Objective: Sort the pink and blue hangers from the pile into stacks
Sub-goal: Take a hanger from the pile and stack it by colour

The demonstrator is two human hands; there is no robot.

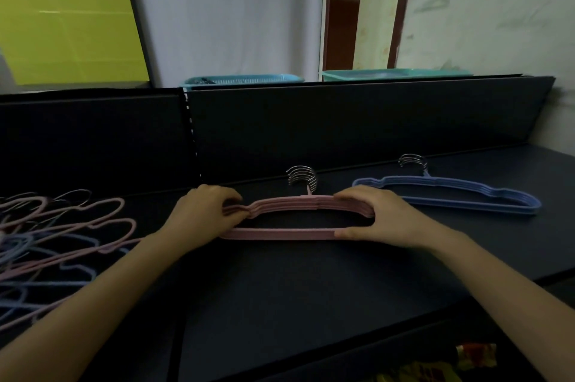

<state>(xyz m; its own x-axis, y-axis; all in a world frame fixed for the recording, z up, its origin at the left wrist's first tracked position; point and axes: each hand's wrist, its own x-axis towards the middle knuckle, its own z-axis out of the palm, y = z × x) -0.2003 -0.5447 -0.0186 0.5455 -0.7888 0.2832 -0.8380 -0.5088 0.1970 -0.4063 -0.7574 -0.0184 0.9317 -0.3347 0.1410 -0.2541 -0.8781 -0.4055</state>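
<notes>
Seen from above, a pink hanger stack (pixel 280 234) is gripped at both ends on a dark table (pixel 311 304), midway along it and closer to the far edge than the near one. The left hand (pixel 208 210) is closed over the stack's left shoulder, its fingers curled round the bunched pink arms. The right hand (pixel 379 220) is clamped on the right shoulder, with the fingers laid over the upper arms and the thumb pressed against the end of the lower bar. The stack's metal hooks (pixel 301 178) are fanned upward and pointed at the far edge.

A blue hanger stack (pixel 466 206) is laid flat toward the far right corner, just beside the right hand but apart from the pink one, and its own steel hooks (pixel 412 160) are likewise turned to the far edge. An unsorted pile (pixel 62 241) of pink and blue hangers is spread along the left edge, tangled and overlapped, and is partly cut off by the frame; its count cannot be told.

The far edge is closed off by a dark upright panel (pixel 342 126). Behind it, the rims of a blue basket (pixel 242 80) and a green basket (pixel 395 73) are shown against a pale wall, and a yellow board (pixel 62 17) is seen at the upper left. Both forearms are stretched in from the near edge.
</notes>
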